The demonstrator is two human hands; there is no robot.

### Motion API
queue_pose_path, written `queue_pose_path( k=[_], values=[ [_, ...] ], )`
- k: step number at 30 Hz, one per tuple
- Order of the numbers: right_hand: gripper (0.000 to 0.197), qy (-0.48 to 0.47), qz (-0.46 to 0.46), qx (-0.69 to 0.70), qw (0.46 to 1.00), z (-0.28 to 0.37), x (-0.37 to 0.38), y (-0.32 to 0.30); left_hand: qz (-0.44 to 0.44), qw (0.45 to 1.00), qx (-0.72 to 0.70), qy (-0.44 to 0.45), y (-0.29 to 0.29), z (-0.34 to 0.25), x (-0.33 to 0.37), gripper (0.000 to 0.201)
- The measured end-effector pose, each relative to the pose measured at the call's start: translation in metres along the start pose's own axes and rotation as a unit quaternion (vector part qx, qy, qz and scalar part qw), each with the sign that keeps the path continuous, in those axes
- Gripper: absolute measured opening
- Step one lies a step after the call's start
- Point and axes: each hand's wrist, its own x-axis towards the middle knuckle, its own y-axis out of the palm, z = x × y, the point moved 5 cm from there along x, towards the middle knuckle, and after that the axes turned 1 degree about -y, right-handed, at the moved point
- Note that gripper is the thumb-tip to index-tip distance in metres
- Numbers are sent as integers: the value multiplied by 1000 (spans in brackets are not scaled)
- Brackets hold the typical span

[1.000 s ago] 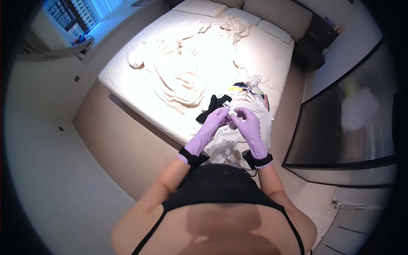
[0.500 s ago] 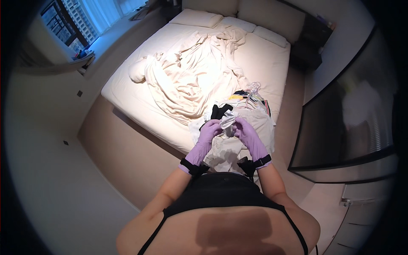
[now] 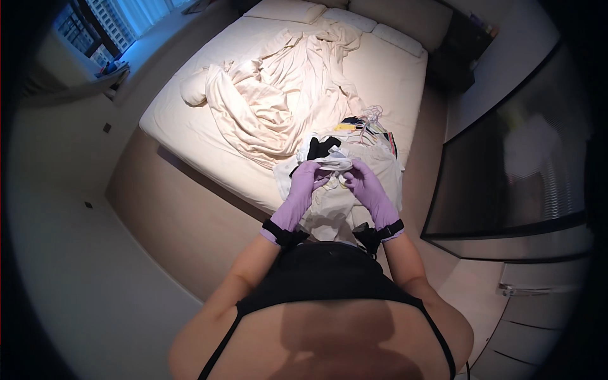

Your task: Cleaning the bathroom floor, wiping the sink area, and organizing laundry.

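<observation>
Gripping a small white cloth [image 3: 334, 164], left hand [image 3: 304, 187] and right hand [image 3: 367, 187] meet.

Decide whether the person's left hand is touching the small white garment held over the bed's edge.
Touching. The head view shows the left hand with its purple-gloved fingers closed over the near end of the white garment.

Hands [image 3: 335, 183] lower, nearer the body

A wide bed [image 3: 209, 120] with a pale sheet and a rumpled cream duvet [image 3: 285, 95] fills the room's middle, pillows [image 3: 335, 12] along its headboard edge, a beige floor [image 3: 164, 221] around it, a blue-lit window [image 3: 120, 16] beyond its left corner, and a dark glossy panel [image 3: 513, 164] at right.
</observation>
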Motion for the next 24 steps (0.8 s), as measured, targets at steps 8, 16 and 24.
queue_pose_path(
  k=[8, 16, 24],
  values=[
    [20, -20, -93, -219, 971, -1, 10, 10, -3, 1000, -20, 5, 1, -2, -4, 17],
    [16, -59, -67, -229, 969, -1, 20, 21, -30, 992, 70, 98, 6, -10, -2, 14],
    [15, -47, -56, -218, 973, -9, 16, 12, -12, 978, 150, 147, 9, -21, -5, 14]
  ],
)
